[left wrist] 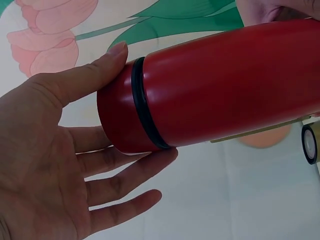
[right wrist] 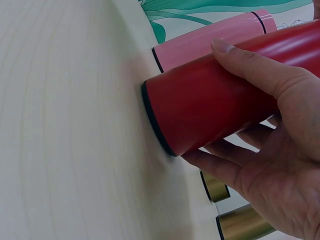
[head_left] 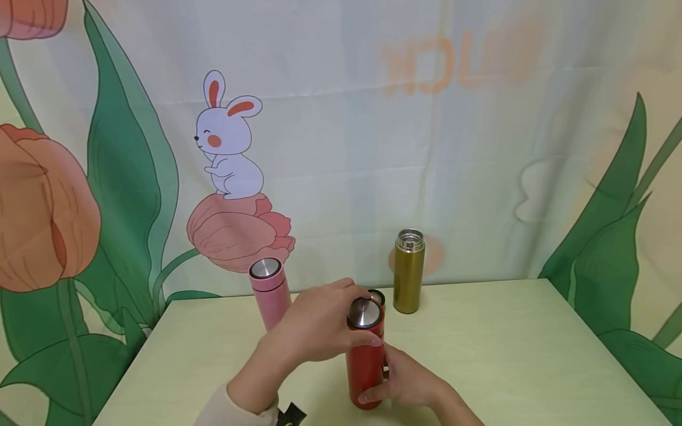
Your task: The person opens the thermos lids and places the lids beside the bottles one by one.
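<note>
A red thermos (head_left: 365, 367) with a silver-topped lid stands upright near the front of the table. My left hand (head_left: 314, 322) grips its lid (left wrist: 117, 112) from the left, thumb on one side and fingertips at the black ring below the lid on the other. Lower down, my right hand (right wrist: 280, 130) holds the thermos body near its base, thumb and fingers on opposite sides. Behind my left wrist is a pink thermos (head_left: 270, 302), lid on, its lower part hidden. Just behind the red lid shows a black-rimmed, silver-topped gold piece (right wrist: 217, 189), mostly covered in the head view.
A gold thermos (head_left: 408, 278) with its threaded steel mouth uncovered stands at the back of the pale table (head_left: 506, 355). Right behind the table's far edge hangs a printed curtain (head_left: 330, 148) with tulips and a rabbit.
</note>
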{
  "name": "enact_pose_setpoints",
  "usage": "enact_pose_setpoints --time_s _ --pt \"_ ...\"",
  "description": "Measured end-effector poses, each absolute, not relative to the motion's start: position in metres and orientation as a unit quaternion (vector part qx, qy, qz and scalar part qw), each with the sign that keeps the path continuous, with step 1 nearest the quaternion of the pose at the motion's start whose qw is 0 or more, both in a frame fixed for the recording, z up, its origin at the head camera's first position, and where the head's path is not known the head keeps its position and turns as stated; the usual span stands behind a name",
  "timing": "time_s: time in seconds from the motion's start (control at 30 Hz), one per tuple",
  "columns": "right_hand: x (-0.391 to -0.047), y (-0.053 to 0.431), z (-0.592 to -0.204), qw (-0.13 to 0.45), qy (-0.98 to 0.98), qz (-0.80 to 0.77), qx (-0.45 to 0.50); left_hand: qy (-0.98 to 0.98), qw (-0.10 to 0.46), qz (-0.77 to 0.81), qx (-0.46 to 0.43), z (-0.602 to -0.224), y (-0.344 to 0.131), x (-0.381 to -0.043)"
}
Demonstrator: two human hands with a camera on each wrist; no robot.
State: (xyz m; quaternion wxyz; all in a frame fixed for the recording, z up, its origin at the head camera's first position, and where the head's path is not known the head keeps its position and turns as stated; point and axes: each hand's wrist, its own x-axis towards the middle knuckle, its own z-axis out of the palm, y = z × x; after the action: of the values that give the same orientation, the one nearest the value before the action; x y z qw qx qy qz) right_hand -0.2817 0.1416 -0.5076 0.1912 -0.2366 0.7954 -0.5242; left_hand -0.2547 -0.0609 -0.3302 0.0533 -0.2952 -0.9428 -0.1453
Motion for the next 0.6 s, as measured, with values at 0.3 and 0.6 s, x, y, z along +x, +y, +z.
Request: enact_pose_setpoints --time_s 0.3,0.6 --pt "-0.281 0.142 -0.507 0.195 0.795 -0.521 -0.241 -0.952 0.119 -0.092 -0.268 -0.334 -0.054 -0.246" --pt "-0.280 0.140 -0.509 0.188 0.800 -0.513 -0.246 -0.963 0.154 -0.053 -0.215 -0.337 -0.044 -0.239"
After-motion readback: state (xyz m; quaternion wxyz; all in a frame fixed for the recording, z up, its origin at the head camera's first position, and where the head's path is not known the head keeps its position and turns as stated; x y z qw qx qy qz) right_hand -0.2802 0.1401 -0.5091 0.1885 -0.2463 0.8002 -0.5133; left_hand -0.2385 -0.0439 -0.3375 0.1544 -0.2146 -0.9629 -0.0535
